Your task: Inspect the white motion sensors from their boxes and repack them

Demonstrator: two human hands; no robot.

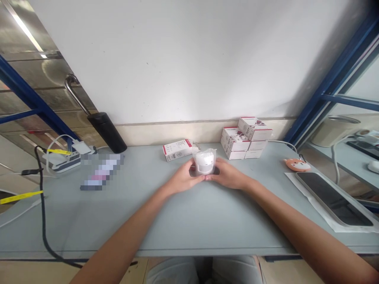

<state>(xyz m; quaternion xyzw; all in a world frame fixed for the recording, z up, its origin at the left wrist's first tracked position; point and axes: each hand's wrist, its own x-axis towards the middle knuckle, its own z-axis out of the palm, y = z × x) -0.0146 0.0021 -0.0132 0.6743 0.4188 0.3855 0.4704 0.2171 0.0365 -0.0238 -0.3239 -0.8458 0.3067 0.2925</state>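
A white rounded object in a clear plastic bag (pixel 205 161) stands upright at the middle of the grey table. My left hand (pixel 185 177) grips it from the left, and my right hand (pixel 227 173) grips it from the right, with the thumbs meeting at its lower front. Just behind my left hand lies a red and white box (pixel 178 150), its right end seemingly open. Several similar small boxes (pixel 246 138) are stacked behind my right hand, near the wall.
On the grey table (pixel 183 221), a black bottle (pixel 108 133), a power strip with cables (pixel 68 159) and a pixelated flat item (pixel 102 172) are at the left. An orange animal-shaped item (pixel 297 165) and a dark-screened tablet (pixel 333 198) lie at the right.
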